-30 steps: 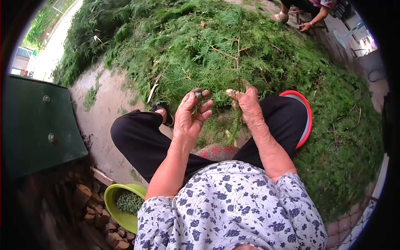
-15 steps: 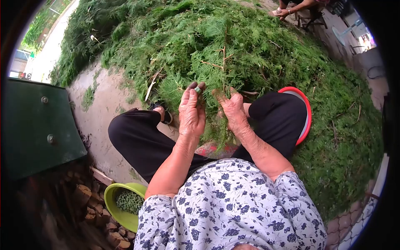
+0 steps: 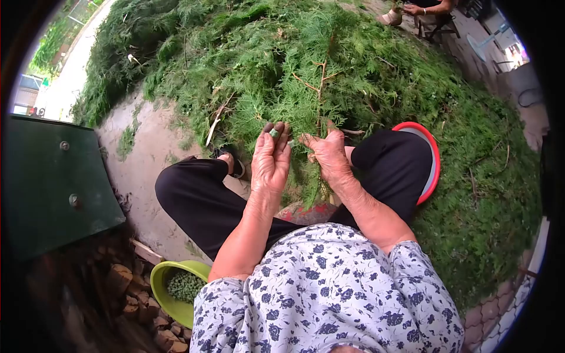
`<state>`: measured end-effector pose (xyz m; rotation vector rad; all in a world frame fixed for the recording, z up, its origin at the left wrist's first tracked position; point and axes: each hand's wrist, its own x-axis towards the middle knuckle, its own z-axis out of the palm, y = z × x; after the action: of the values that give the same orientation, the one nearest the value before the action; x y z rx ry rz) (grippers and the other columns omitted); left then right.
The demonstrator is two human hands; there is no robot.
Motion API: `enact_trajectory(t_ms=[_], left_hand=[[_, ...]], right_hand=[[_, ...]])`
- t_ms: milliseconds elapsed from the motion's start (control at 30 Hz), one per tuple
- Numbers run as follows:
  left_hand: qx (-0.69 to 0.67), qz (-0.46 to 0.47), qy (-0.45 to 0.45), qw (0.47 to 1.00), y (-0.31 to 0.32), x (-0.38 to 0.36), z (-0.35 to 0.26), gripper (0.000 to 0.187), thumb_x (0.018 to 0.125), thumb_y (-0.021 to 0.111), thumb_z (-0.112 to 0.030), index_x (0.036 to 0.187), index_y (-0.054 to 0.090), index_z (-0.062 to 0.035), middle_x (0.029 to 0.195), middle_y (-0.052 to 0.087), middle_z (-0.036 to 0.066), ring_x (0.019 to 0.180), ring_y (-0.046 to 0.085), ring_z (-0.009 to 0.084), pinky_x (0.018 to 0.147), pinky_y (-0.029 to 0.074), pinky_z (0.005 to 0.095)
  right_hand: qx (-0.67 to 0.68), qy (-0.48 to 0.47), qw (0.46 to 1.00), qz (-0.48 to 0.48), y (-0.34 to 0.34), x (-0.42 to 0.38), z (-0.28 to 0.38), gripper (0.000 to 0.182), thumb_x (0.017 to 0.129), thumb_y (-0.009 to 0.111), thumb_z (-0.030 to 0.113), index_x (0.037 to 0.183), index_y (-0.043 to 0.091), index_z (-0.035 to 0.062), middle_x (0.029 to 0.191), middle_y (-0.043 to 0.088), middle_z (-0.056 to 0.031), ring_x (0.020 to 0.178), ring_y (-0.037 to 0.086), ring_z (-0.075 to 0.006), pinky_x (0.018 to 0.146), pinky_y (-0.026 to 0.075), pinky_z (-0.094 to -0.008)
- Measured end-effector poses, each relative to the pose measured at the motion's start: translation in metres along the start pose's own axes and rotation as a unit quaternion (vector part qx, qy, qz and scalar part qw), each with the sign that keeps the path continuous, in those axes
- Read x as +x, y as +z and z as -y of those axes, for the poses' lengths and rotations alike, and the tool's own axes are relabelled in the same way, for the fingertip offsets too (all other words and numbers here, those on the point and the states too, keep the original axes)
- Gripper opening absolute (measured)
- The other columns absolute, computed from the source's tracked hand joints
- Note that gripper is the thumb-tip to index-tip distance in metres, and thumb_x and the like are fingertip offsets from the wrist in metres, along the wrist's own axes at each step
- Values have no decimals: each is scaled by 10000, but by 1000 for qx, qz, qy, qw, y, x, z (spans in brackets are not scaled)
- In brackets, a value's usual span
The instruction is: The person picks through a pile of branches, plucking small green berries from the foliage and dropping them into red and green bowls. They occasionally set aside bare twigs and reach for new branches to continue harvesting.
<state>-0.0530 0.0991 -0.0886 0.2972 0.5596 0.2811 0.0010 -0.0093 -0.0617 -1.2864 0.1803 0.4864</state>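
Observation:
My left hand (image 3: 271, 162) is turned palm up with its fingers partly curled, and a small pale green cone (image 3: 274, 133) rests at the fingertips. Between the two hands shows another small green bit (image 3: 291, 143), close to my right fingertips. My right hand (image 3: 331, 156) grips a leafy conifer branch (image 3: 322, 82), whose brown stem points away from me. Some of its green sprays hang below the right hand, between my knees. Exactly how the right fingers close on the stem is partly hidden.
Cut conifer greenery (image 3: 235, 65) is heaped ahead and to the right. A red-rimmed basin (image 3: 436, 170) is by my right knee. At left are a yellow-green bowl (image 3: 162, 294) of green cones, broken wood pieces (image 3: 138, 306) and a green metal panel (image 3: 53, 176). Another person's hand (image 3: 414, 9) shows at top right.
The branch tilts slightly further right. A small green bit now shows between my hands, and the cone sits lower on my left fingers. The other person's hand has lifted away from the foot.

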Motion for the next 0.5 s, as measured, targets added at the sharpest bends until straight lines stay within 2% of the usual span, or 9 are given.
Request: enact_trajectory(t_ms=[100,167,200,233,333,500], left_hand=[[20,-1,-8,1000,-4,-4,0,290,882,528,-223,1126,501,-69,1026,569,38,1015,526,176,806,436,306],[4,-19,-44,999,-13,-2,4,277,872,547,-260,1072,526,-69,1009,573,50,965,543,177,765,453,304],[27,-31,-44,998,-12,-5,3,254,859,575,-228,1039,537,-52,950,578,44,889,560,158,736,445,278],[26,-31,-44,998,-12,-7,3,254,859,575,-228,1039,537,-52,950,578,44,889,560,158,736,445,278],[179,-33,-37,983,-8,-15,3,209,820,628,-178,967,564,-43,833,564,-5,725,525,101,622,438,242],[206,3,-38,978,-12,-14,7,150,823,599,-84,958,546,-47,811,548,18,675,534,137,595,455,259]], right_hand=[[45,-10,999,-8,2,-3,2,370,741,610,-77,1082,483,-14,847,611,-65,688,583,-103,489,449,-204],[17,0,1000,0,-2,-1,-2,389,746,608,-73,1104,469,-15,859,611,-61,690,583,-101,487,446,-204],[19,2,1000,18,-3,-1,-3,397,747,610,-67,1111,461,-18,869,609,-61,693,581,-101,492,445,-203],[20,4,999,35,-4,0,-3,405,748,613,-61,1118,452,-21,878,608,-61,697,578,-101,498,445,-203],[4,9,999,35,-4,-1,-4,423,742,629,-45,1124,449,-10,871,606,-53,682,570,-96,483,434,-199],[0,17,999,49,-10,2,-11,451,732,645,-34,1129,436,14,860,602,-54,669,564,-95,470,429,-202]])
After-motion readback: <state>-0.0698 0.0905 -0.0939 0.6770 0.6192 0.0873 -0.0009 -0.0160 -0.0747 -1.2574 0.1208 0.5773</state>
